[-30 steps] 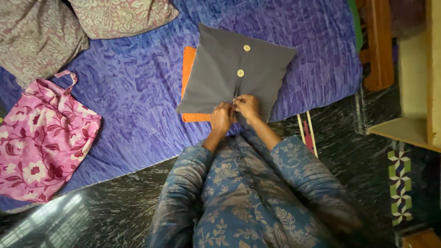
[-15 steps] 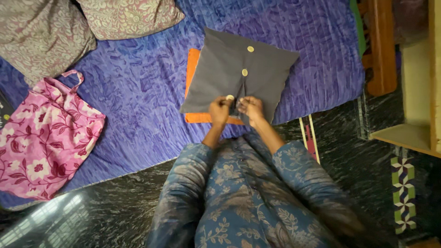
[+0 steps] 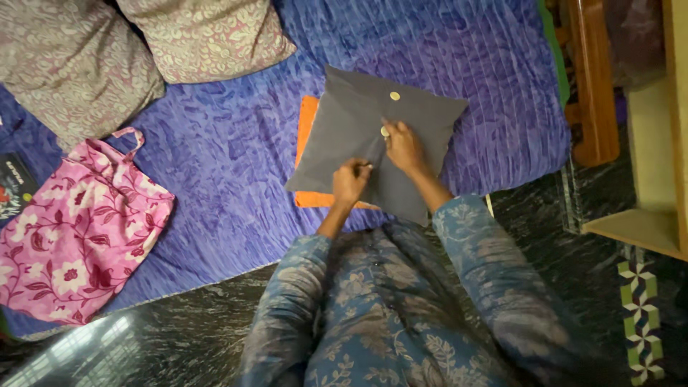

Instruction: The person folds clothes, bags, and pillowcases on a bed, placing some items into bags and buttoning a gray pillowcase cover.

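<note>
Your left hand (image 3: 350,180) pinched the grey square fabric cushion cover (image 3: 344,136) at its placket; your right hand (image 3: 403,145) rested loosely curled, fingertips on a pale round button (image 3: 385,132).

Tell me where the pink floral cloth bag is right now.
In the head view, the pink floral cloth bag lies at the left on the purple crinkled bedspread, below the patterned pillows and well left of the grey buttoned cushion.
</note>
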